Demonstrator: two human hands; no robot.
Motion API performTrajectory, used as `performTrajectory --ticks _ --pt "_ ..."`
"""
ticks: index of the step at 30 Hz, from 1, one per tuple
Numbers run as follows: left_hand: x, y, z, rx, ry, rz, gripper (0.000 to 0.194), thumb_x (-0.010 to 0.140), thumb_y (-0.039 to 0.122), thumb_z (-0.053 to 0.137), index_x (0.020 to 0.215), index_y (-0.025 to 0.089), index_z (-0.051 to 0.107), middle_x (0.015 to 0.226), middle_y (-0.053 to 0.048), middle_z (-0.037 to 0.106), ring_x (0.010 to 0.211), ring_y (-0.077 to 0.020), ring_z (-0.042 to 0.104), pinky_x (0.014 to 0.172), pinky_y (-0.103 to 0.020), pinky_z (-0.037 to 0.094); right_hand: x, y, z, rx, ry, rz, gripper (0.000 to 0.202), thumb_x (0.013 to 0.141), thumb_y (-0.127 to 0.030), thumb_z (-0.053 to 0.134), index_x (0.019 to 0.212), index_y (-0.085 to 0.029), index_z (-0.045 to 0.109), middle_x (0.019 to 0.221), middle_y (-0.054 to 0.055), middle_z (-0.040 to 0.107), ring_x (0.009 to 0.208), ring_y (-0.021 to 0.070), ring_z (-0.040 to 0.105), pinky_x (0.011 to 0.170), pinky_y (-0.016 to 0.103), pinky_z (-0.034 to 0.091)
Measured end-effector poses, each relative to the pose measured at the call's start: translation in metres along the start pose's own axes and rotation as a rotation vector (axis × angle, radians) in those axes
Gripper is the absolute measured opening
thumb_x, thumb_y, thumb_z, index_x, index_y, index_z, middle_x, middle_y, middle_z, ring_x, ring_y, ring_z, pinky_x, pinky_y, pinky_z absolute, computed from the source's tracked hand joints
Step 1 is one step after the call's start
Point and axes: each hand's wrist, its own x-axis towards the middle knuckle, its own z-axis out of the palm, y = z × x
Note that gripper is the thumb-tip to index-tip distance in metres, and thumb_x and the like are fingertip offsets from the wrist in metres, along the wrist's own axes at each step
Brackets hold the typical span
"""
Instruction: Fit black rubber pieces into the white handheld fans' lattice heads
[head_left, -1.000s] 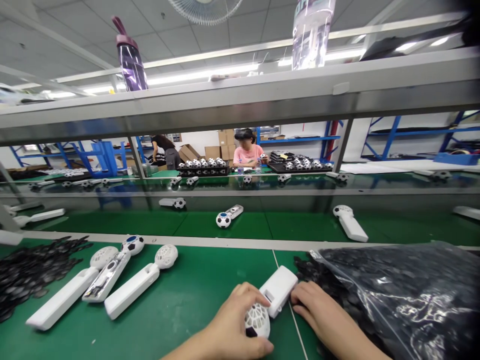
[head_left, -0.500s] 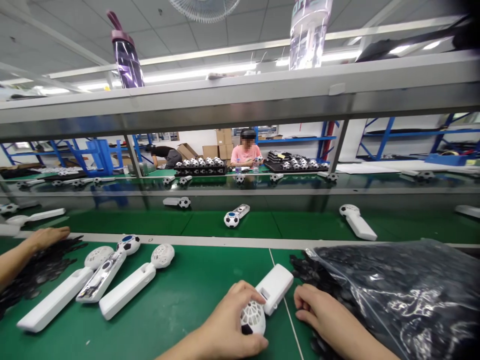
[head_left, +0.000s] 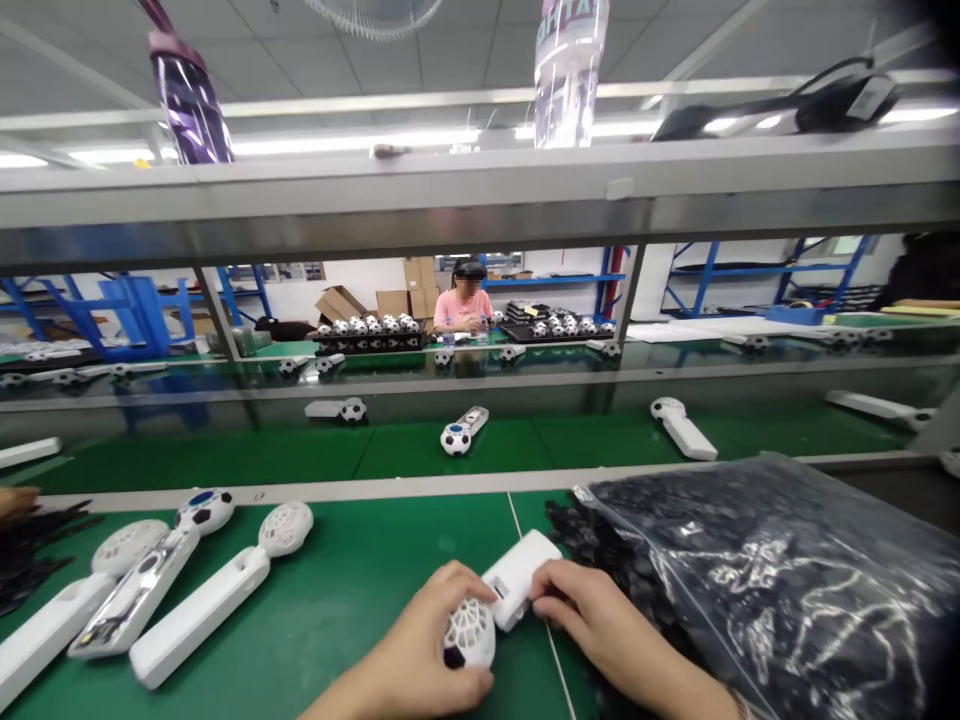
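Observation:
A white handheld fan (head_left: pixel 519 575) with a football-patterned round head lies over the green table in front of me. My left hand (head_left: pixel 420 645) is closed around its head, thumb below and fingers above, with the white grille facing up. My right hand (head_left: pixel 604 625) has its fingers pinched together against the lower right side of the fan's handle. Whatever may be between those fingertips is hidden. Just right of the fan, a heap of small black pieces (head_left: pixel 592 545) spills from a clear plastic bag (head_left: pixel 795 560).
Several similar fans, one with its handle opened (head_left: pixel 142 590), lie at left. Another person's hand (head_left: pixel 15 503) rests on black pieces at the far left edge. Beyond a pale rail (head_left: pixel 420 487), fans lie on a green belt (head_left: pixel 390 450). A shelf (head_left: pixel 420 190) with bottles crosses above.
My right hand has moved left from beside the black heap to the fan's handle. My left hand keeps hold of the fan's head. The whole view has shifted right.

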Motion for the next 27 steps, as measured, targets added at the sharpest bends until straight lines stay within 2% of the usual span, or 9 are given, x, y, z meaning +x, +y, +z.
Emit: performTrajectory --ticks 3,5,8,13,22,25,27 --pt "-0.003 0.003 0.001 0.046 0.049 0.038 0.054 0.054 0.007 0.059 0.105 0.022 0.048 0.108 -0.004 0.042 0.101 -0.0207 0.044 0.091 -0.033 0.037 -0.003 -0.003 0.004 0.066 0.01 -0.092 0.012 0.082 -0.021 0.05 0.073 -0.018 0.057 0.076 0.0 0.06 0.075 0.0136 0.055 0.071 0.024 0.041" --pt "-0.004 0.006 0.0 0.097 0.069 0.035 0.051 0.057 0.011 0.06 0.106 0.021 0.048 0.106 -0.005 0.042 0.102 -0.0218 0.043 0.092 -0.035 0.036 -0.005 -0.004 0.007 0.13 0.005 -0.091 0.009 0.081 -0.022 0.053 0.075 -0.018 0.059 0.077 0.001 0.061 0.074 0.0135 0.055 0.072 0.025 0.042" --pt "-0.003 0.008 -0.002 0.124 0.037 0.011 0.046 0.06 0.015 0.059 0.104 0.021 0.049 0.103 -0.004 0.043 0.101 -0.0218 0.045 0.092 -0.037 0.037 -0.007 -0.008 0.013 0.257 -0.052 -0.04 0.005 0.08 -0.02 0.054 0.08 -0.017 0.059 0.079 0.0 0.063 0.075 0.0127 0.056 0.07 0.024 0.043" --pt "-0.003 0.009 -0.004 0.122 0.004 0.017 0.043 0.062 0.015 0.059 0.103 0.02 0.048 0.102 -0.004 0.043 0.098 -0.02 0.046 0.089 -0.034 0.039 -0.007 -0.014 0.021 0.269 -0.11 -0.114 0.005 0.078 -0.019 0.058 0.075 -0.017 0.062 0.078 0.0 0.06 0.075 0.0117 0.055 0.073 0.023 0.042" --pt "-0.001 0.01 -0.003 0.145 -0.013 0.075 0.038 0.064 0.018 0.061 0.101 0.02 0.05 0.101 -0.003 0.045 0.096 -0.0196 0.047 0.086 -0.033 0.04 -0.002 -0.016 0.028 0.249 -0.082 -0.155 0.007 0.079 -0.016 0.056 0.077 -0.017 0.063 0.077 0.0 0.061 0.074 0.0108 0.056 0.072 0.023 0.042" --pt "0.0 0.012 -0.001 0.15 0.026 0.069 0.03 0.068 0.019 0.058 0.097 0.019 0.051 0.097 -0.003 0.046 0.094 -0.0196 0.048 0.085 -0.034 0.04 -0.001 -0.014 0.03 0.282 -0.035 -0.112 0.003 0.075 -0.017 0.061 0.072 -0.016 0.062 0.072 -0.001 0.06 0.069 0.0099 0.055 0.067 0.022 0.042" --pt "0.0 0.012 0.002 0.158 0.055 0.065 0.028 0.067 0.017 0.056 0.095 0.019 0.051 0.095 -0.004 0.046 0.093 -0.0198 0.048 0.084 -0.035 0.041 0.001 -0.012 0.033 0.312 -0.019 -0.051 0.007 0.071 -0.019 0.066 0.068 -0.016 0.06 0.068 -0.002 0.059 0.063 0.009 0.053 0.061 0.02 0.041"
